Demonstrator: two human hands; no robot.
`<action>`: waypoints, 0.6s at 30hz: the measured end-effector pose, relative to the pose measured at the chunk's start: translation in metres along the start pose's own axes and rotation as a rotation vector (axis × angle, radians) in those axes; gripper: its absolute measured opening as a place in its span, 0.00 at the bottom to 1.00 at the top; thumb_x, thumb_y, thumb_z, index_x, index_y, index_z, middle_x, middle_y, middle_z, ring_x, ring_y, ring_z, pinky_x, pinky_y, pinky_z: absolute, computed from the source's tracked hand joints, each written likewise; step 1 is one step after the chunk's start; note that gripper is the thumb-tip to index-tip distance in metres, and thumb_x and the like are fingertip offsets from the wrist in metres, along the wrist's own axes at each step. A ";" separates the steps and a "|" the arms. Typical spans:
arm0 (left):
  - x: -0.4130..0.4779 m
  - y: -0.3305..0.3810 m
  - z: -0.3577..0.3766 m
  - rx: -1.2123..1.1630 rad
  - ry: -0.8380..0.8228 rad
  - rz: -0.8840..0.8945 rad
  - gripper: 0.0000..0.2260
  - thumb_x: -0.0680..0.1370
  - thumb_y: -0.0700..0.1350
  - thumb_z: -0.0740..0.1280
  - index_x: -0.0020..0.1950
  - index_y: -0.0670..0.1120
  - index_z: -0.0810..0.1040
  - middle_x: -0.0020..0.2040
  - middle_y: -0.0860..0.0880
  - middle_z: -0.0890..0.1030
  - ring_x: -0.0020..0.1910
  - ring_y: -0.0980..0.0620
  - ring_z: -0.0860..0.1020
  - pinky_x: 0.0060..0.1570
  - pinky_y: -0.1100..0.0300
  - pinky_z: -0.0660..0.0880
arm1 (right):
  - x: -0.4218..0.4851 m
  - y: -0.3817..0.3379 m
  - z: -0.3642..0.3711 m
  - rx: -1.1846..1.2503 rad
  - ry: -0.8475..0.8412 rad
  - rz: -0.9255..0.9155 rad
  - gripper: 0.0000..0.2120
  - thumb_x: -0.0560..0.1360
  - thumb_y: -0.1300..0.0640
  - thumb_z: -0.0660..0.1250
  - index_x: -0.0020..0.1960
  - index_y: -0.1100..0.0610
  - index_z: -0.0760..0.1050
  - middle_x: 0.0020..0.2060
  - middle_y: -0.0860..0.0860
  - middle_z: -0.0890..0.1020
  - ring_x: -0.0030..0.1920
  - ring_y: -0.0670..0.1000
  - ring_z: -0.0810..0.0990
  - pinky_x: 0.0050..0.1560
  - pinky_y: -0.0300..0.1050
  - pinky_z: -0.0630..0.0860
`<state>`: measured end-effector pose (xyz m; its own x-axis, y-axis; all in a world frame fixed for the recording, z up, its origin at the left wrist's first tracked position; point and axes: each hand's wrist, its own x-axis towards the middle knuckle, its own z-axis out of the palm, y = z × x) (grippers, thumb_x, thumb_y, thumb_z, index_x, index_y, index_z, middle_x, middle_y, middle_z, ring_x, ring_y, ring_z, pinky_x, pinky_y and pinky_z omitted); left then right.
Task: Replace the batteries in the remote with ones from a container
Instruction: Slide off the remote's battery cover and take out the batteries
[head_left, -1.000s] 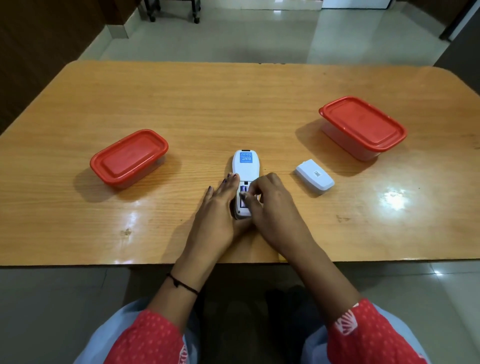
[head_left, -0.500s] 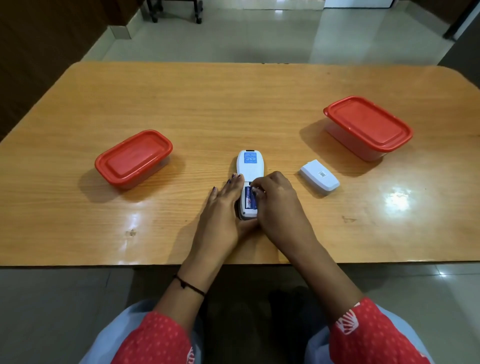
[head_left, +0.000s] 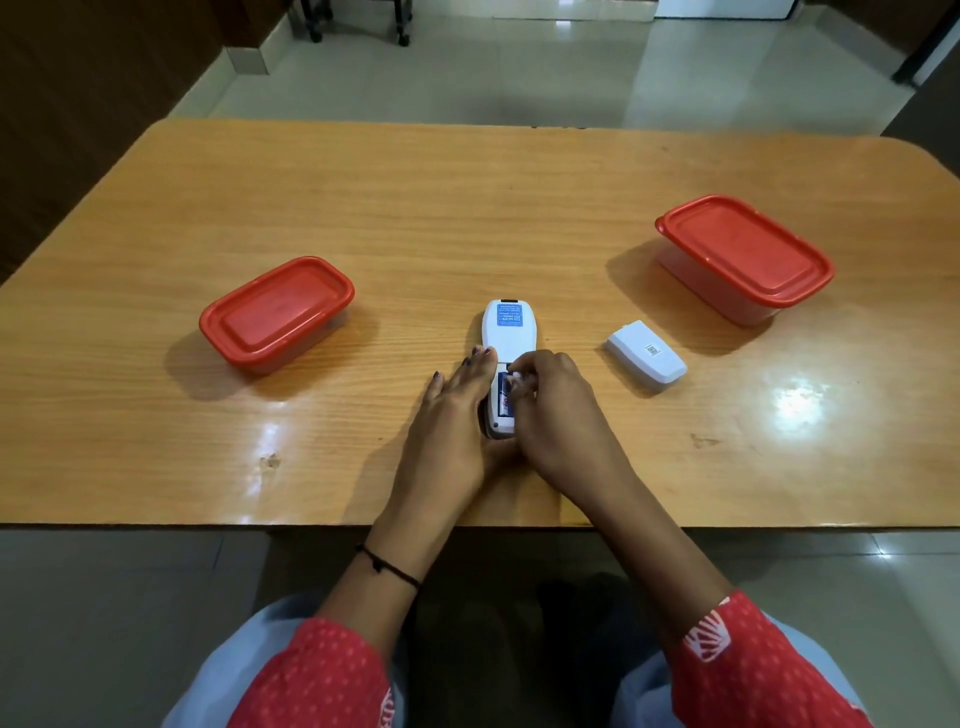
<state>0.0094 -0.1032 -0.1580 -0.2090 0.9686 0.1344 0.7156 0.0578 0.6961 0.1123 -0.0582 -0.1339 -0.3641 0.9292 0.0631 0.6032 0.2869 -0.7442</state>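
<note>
Right hand (head_left: 558, 410) fingertips (head_left: 515, 376) were curled and pinched down into the open battery bay of the white oblong plastic remote (head_left: 506, 340), pressing at a blue-labelled battery (head_left: 503, 397) seated there. Whether they actually gripped the cell or only pushed on it, couldn't tell. Left hand (head_left: 457, 410) lay flat and extended, fingers nearly straight, bracing the remote's left edge against the table, holding nothing closed. Remote sat back-side up at frame centre, near the front edge of the glossy orange-brown wooden table (head_left: 363, 208). Its white plastic battery cover (head_left: 647, 356) lay off, just right of centre, apart from the remote. Red-lidded clear plastic container (head_left: 278, 312) at centre left, lid on. A larger red-lidded clear container (head_left: 745, 257) at centre right, lid also on; contents of either not visible.

Judgement: battery looked small, light, rigid, smooth and likely to roll or slip on the shiny tabletop; best taken at one end with fingertips, levered against the spring. Remote light, stiff plastic, would slide unless pinned at its sides.
</note>
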 end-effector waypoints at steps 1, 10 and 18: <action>0.001 -0.001 0.001 0.005 0.002 -0.002 0.35 0.71 0.42 0.71 0.75 0.46 0.60 0.76 0.49 0.62 0.74 0.59 0.58 0.74 0.62 0.46 | 0.000 -0.003 0.001 -0.015 -0.019 0.009 0.10 0.79 0.63 0.56 0.59 0.63 0.70 0.55 0.58 0.72 0.54 0.56 0.73 0.42 0.35 0.61; 0.001 0.002 -0.001 -0.015 0.002 -0.002 0.38 0.69 0.52 0.73 0.75 0.46 0.60 0.76 0.48 0.62 0.75 0.57 0.58 0.73 0.61 0.46 | 0.008 -0.005 -0.010 0.041 -0.023 0.170 0.13 0.77 0.64 0.53 0.54 0.61 0.75 0.48 0.58 0.81 0.48 0.56 0.79 0.42 0.47 0.74; 0.001 0.002 -0.001 -0.014 -0.013 0.019 0.37 0.70 0.49 0.72 0.75 0.45 0.59 0.76 0.48 0.61 0.75 0.57 0.57 0.73 0.61 0.45 | 0.001 -0.004 -0.010 0.068 -0.047 0.080 0.10 0.79 0.61 0.54 0.50 0.60 0.74 0.46 0.56 0.79 0.46 0.53 0.77 0.41 0.43 0.69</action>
<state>0.0100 -0.1025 -0.1559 -0.1872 0.9725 0.1383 0.7099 0.0366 0.7033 0.1163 -0.0563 -0.1244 -0.3507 0.9361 -0.0286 0.5830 0.1943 -0.7889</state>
